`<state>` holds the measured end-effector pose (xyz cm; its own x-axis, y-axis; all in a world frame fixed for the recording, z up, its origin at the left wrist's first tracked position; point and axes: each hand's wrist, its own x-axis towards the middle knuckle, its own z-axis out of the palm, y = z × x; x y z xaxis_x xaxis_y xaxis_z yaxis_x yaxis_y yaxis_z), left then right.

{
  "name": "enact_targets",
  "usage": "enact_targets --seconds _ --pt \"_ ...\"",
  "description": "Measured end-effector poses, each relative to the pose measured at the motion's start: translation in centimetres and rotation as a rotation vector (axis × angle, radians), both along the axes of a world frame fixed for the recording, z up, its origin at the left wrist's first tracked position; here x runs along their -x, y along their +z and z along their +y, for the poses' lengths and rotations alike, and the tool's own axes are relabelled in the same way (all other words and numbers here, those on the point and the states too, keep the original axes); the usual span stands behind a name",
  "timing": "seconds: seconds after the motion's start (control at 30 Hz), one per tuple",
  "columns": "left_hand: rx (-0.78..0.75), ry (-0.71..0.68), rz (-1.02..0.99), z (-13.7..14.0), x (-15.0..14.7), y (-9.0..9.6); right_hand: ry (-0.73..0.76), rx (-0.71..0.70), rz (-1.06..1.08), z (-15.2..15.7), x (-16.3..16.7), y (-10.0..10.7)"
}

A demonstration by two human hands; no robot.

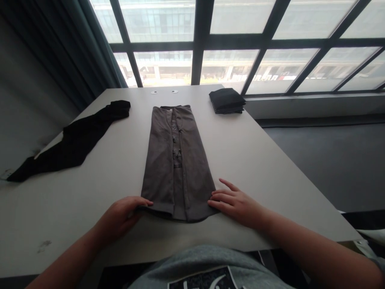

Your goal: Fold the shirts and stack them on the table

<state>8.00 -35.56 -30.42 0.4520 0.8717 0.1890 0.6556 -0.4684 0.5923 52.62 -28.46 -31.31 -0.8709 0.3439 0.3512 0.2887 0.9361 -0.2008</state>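
A grey-brown shirt (159,168) lies lengthwise before me, its two sides folded in toward the middle. Part of a dark print shows in the gap, and the collar end points at the window. My left hand (124,212) pinches the near left corner of the hem, thumb below and fingers on top, and that corner is slightly raised. At the near right corner, my right hand (234,204) rests palm down with its fingers spread, the fingertips touching the cloth.
The white table (252,172) carries a crumpled black garment (81,138) on the left. A stack of folded dark cloth (227,100) sits at the far right. Two small white discs (175,91) lie near the far edge, below the window. A dark curtain (69,48) hangs at left.
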Motion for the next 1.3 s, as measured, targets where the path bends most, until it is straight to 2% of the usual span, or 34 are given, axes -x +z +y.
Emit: enact_targets --seconds 0.1,0.17,0.3,0.43,0.6,0.73,0.93,1.1,1.2,1.3 --pt "0.022 0.080 0.032 -0.3 -0.2 0.2 -0.024 -0.073 -0.010 0.1 0.3 0.0" --pt "0.005 0.096 0.045 -0.4 -0.4 0.4 -0.039 -0.053 -0.007 0.1 0.6 -0.1" --pt "-0.041 0.056 0.025 0.1 -0.4 0.9 -0.013 0.107 0.124 0.5 1.3 0.5" --pt "-0.012 0.049 -0.038 0.1 0.0 2.2 -0.003 0.246 0.229 1.0 1.2 2.6" --pt "0.069 -0.018 -0.006 -0.6 0.4 4.0 0.099 0.368 0.099 1.1 0.6 5.0" --pt "0.096 -0.020 0.014 0.2 0.6 4.3 0.036 0.464 0.057 1.7 0.4 5.0" --pt "0.167 0.107 -0.112 4.4 0.7 5.2 -0.201 0.559 0.208 6.2 1.7 5.1" --pt "0.058 0.245 -0.147 9.2 0.1 6.6 -0.342 0.766 0.450 11.3 3.6 5.0" --pt "0.053 0.303 -0.151 12.2 -0.2 6.0 -0.396 0.862 0.479 13.9 4.4 3.9" --pt "0.085 0.347 -0.143 14.9 0.0 4.0 -0.446 0.864 0.434 15.6 4.9 2.3"
